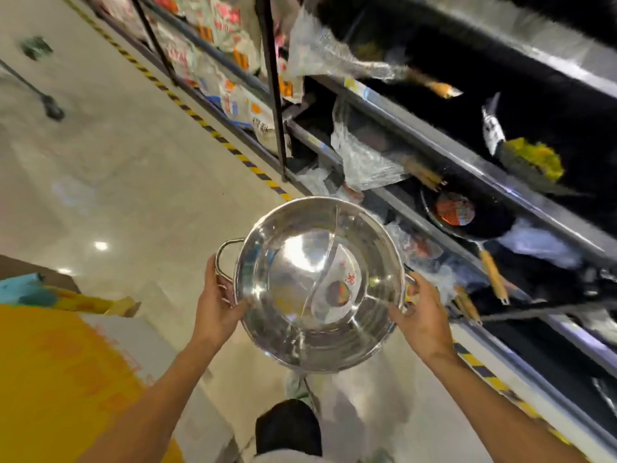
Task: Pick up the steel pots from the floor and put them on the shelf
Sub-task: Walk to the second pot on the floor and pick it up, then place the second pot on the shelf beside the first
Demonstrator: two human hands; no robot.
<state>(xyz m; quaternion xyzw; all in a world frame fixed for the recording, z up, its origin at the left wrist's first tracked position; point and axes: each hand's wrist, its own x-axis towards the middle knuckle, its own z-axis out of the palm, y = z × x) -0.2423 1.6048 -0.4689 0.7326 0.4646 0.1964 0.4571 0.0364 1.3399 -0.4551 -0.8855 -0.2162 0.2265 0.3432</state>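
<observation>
Hands grip one steel pot (pixel 317 282) from both sides, holding it in the air above the pale floor (pixel 133 182), in front of the shelf (pixel 450 155). The left hand (pixel 218 297) is closed on the rim beside the left loop handle (pixel 225 259), fingers curled against the outer wall and thumb by the handle. The right hand (pixel 422 312) is closed on the opposite rim, covering most of the handle there, fingertips pressed on the pot's edge. The pot is shallow, round and shiny, tilted a little so its open inside faces the camera; a thin curved divider (pixel 329 248) splits it into two halves, and a round label (pixel 338 293) lies in the right half. The pot touches neither floor nor shelf. The shelf runs along the right side in dark tiers. On the tier nearest the pot sits a black pan (pixel 467 218) with a wooden handle and a red sticker inside, and plastic-wrapped goods (pixel 364 158) lie just left of it. A yellow-and-black striped line (pixel 213 132) runs on the floor along the shelf's base. A yellow box (pixel 56 379) fills the lower left corner, blurred.
</observation>
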